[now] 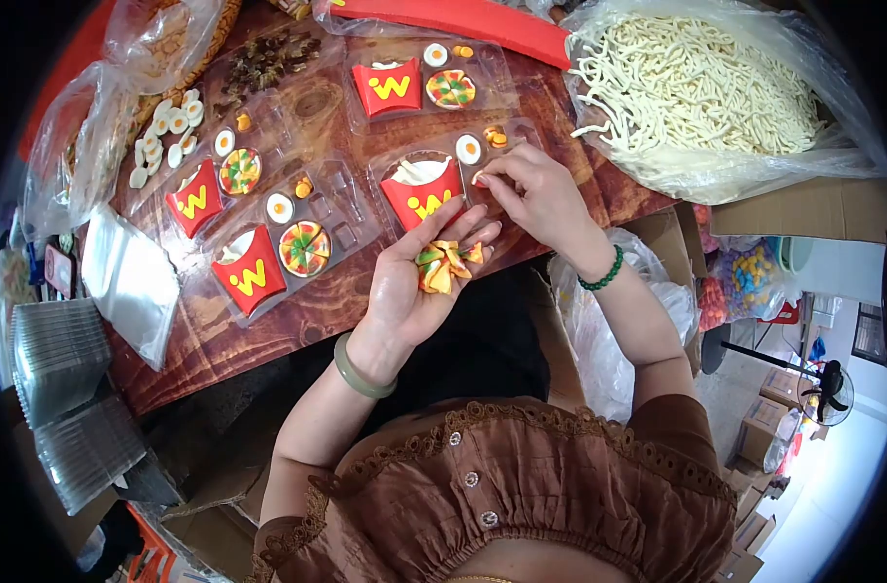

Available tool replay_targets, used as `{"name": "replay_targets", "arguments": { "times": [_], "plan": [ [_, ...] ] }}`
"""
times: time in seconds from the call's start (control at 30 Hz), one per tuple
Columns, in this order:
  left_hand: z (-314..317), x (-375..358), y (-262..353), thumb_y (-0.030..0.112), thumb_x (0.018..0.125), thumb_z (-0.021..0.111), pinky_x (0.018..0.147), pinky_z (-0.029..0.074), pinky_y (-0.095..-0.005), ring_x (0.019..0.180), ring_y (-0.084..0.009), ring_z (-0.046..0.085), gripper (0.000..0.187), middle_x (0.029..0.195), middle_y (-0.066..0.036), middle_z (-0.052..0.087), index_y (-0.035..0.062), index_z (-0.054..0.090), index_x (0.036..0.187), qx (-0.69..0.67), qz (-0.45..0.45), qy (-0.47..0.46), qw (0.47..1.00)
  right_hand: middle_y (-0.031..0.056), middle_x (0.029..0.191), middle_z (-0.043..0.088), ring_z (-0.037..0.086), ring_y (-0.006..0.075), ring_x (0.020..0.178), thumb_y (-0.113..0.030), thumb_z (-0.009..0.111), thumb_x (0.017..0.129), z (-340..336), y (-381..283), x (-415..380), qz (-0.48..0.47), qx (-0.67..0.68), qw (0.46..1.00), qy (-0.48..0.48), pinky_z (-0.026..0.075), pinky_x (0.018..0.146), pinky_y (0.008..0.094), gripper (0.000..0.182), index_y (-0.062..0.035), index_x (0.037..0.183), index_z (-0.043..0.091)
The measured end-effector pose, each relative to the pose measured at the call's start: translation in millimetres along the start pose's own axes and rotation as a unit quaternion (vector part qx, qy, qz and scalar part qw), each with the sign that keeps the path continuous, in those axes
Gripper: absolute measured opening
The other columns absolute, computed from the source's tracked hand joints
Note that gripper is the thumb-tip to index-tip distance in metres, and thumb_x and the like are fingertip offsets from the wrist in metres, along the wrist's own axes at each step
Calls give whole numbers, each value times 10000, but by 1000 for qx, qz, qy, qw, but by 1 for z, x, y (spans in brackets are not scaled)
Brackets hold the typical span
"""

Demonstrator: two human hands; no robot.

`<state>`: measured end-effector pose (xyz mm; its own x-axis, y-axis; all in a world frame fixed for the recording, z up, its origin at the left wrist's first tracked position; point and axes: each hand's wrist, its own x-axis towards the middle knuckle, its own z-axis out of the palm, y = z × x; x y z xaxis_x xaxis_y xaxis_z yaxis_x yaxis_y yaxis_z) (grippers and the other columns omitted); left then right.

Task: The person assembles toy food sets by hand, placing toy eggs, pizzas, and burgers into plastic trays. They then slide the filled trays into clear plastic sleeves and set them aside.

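Palm up, my left hand (409, 277) cups several toy pizza slices (445, 264) in yellow, orange and green. My right hand (536, 194) is closed in a pinch over a clear blister tray (377, 175), on a small piece that looks like another toy pizza slice (479, 180), mostly hidden by the fingers. In that tray lie a red fries box (414, 194) with a yellow W, a toy fried egg (468, 149) and small orange-brown pieces (495, 137). My left fingers hide part of the tray's near side.
Other trays hold red boxes, eggs and round toy pizzas (306, 249). A bag of pale toy fries (706, 87) stands at the right. Toy egg halves (169, 126) lie left on the wooden table (317, 335). Stacked clear trays (60, 350) stand beyond its left edge.
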<state>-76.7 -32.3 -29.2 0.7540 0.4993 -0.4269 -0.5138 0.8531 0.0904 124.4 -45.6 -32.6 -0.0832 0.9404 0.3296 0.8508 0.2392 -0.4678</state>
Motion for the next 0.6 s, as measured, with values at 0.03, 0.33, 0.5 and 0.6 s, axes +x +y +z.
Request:
{"name": "replay_targets", "arguments": {
  "times": [0.03,0.33,0.5,0.6],
  "plan": [
    [0,0,-1,211,999,351,984,430,-408,1172,-331,506,427,1305,-188,486,-4,342,1367,6,3,-3,1000,89,825,593,584,201,647,-116,657,828,0,-2,0,36,5,999,4,473,585,288,109,-39,904,650],
    [-2,-1,-2,217,992,355,1033,399,-449,1286,-371,398,440,1417,-217,365,-4,346,1372,-41,16,-51,998,15,825,584,531,58,712,-44,719,787,-48,-29,-17,108,299,946,-68,408,605,190,160,-2,923,645],
    [3,-9,1,236,995,354,1029,394,-426,1312,-346,367,462,1431,-195,350,8,318,1395,-35,9,-85,996,42,827,638,575,83,723,-43,726,773,-115,4,-82,337,380,802,-315,460,633,226,196,4,949,654],
    [9,-7,-4,252,998,348,1033,379,-414,1319,-331,358,476,1425,-175,368,17,300,1410,-31,-2,-102,994,32,784,640,567,53,659,-48,699,804,-108,-10,-99,236,84,932,-261,449,579,205,176,15,960,650]
  ]
}}
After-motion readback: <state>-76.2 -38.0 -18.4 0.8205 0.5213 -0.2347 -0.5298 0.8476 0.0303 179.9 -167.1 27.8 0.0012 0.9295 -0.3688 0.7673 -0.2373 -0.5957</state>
